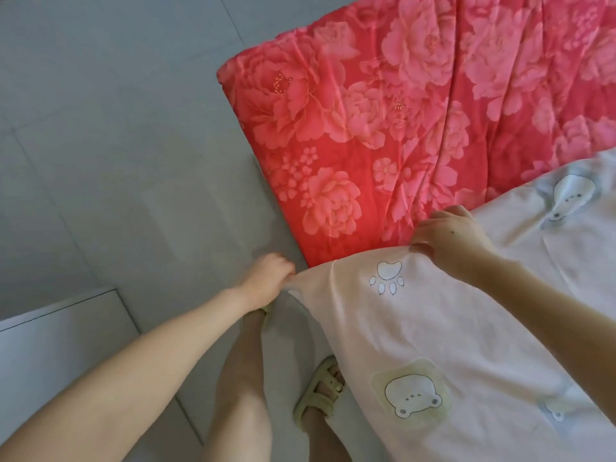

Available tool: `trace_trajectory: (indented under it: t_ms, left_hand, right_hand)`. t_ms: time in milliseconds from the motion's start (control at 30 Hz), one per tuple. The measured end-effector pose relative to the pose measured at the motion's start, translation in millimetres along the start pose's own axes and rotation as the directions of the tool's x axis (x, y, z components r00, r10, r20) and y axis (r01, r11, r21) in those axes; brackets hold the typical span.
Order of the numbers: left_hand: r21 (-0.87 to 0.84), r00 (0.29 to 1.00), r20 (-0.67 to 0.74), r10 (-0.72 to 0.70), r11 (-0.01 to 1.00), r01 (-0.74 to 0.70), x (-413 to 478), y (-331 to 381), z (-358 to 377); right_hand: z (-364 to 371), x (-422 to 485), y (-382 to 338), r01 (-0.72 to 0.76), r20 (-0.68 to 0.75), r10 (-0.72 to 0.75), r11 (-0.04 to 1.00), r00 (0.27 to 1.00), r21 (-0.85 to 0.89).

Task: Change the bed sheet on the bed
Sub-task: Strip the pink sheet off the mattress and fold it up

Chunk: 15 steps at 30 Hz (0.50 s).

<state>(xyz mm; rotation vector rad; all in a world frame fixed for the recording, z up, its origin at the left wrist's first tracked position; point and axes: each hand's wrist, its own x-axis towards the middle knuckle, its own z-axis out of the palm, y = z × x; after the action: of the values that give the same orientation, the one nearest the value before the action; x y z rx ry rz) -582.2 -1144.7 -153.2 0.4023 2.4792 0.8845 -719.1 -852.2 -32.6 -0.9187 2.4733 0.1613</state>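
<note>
- The left hand [266,278] is curled in a fist round the near corner of the pale pink sheet [416,328], and cloth bunches out from between its fingers and thumb, just off the side of the bed.
- The right hand [450,236] pinches the same edge of the sheet further in over the bed, knuckles up, with a small ridge of cloth gathered under its fingertips.
- Between the two hands the hem hangs in a shallow curve. From there the sheet spreads back toward the person and to the right.
- The sheet lies over the near part of the red floral bedding [366,111]. Beyond the hands the red cloth is uncovered as far as its rounded far-left corner.
- The sheet looks thin, soft and matte, with light creases. It is printed with a white paw mark [386,276] just behind the held hem, a white bear face on a yellow patch [413,395] and another bear face on blue [571,195].
- The red bedding has a slight sheen, large pink peony-like flowers and long wrinkles running away from the person. Its edge looks padded and thick.
- The floor [100,128] is of large smooth grey tiles with thin joints.
- A pale green strapped sandal [321,391] is on the person's foot beside the hanging sheet.
- A flat white panel [50,355] sits at the lower left.
</note>
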Motion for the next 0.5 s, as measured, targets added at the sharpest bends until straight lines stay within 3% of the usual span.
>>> trace_trajectory:
  t_ms: [200, 333, 433, 500]
  left_hand:
    - [-0.030, 0.983, -0.015, 0.181, 0.983, -0.181, -31.4, -13.1, -16.8]
    - [0.044, 0.993, 0.060, 0.105, 0.993, -0.108, -20.0, -23.2, -24.4]
    - [0.225, 0.960, 0.273, -0.061, 0.974, -0.002, 7.4, -12.0, -49.7]
    - [0.222, 0.960, 0.260, -0.104, 0.974, 0.045, 23.7, -3.9, -74.3]
  right_hand:
    - [-9.9, 4.7, -2.0, -0.019, -0.091, 0.017, 1.000, 0.996, -0.021]
    - [2.7, 21.8, -7.0, -0.101, -0.052, 0.101, 0.995, 0.994, 0.003]
    - [5.2, 27.5, -9.5, -0.185, 0.008, 0.185, 0.983, 0.983, 0.014]
    - [-3.8, 29.7, -8.6, -0.242, 0.072, 0.237, 0.967, 0.969, 0.074]
